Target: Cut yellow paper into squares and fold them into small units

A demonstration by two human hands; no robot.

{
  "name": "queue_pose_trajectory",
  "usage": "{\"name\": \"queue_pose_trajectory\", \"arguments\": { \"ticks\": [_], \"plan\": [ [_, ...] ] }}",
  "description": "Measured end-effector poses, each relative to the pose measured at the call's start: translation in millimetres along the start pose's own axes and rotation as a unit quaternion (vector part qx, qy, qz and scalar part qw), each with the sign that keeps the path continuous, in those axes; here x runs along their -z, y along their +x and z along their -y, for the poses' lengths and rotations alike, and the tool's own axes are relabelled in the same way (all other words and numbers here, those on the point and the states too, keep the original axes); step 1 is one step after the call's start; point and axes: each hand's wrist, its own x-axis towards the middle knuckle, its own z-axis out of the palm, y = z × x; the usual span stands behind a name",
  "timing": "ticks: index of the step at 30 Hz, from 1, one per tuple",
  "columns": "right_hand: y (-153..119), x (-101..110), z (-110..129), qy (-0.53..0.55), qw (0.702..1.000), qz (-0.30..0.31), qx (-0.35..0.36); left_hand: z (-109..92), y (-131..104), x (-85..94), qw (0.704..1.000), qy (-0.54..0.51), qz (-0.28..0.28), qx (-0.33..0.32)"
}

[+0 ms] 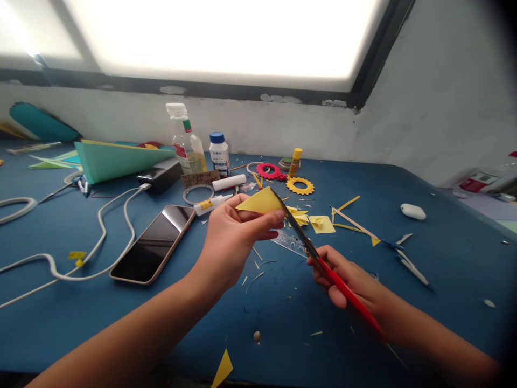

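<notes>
My left hand (232,240) pinches a folded piece of yellow paper (260,201) between thumb and fingers, held above the table. My right hand (343,275) is wrapped round the red handles of a pair of scissors (337,283). The dark blades point up and to the left, and their tips lie at the right edge of the yellow paper. Whether the blades are parted cannot be made out. Behind the hands lie yellow paper pieces (322,224) and a clear ruler (290,243), partly hidden by the scissors.
On the blue table (283,334) lie a phone (155,245), white cables (103,229), a glue bottle (210,205), a glue stick (295,161) and a yellow gear-shaped ring (300,186). A clear bottle (188,145) stands near the wall. A white case (412,212) lies right.
</notes>
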Motion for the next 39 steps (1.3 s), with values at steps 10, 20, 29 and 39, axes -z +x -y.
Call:
{"name": "queue_pose_trajectory", "arguments": {
  "ticks": [10, 20, 29, 39],
  "plan": [
    [0.5, 2.4, 0.2, -0.011, 1.000, -0.005, -0.003, -6.9, 2.6, 1.2, 0.999, -0.001, 0.032, -0.004],
    [-4.8, 2.3, -17.3, 0.033, 0.999, -0.015, 0.010, -3.7, 2.4, 1.6, 1.000, 0.005, 0.012, -0.016],
    [-7.2, -1.0, -10.2, 0.029, 0.999, 0.000, -0.017, -0.9, 1.6, 2.0, 0.999, 0.004, 0.012, -0.044],
    [-0.6, -1.9, -19.1, 0.039, 0.999, -0.013, 0.010, 2.3, -0.8, 0.2, 0.999, 0.010, 0.017, -0.034]
  ]
}}
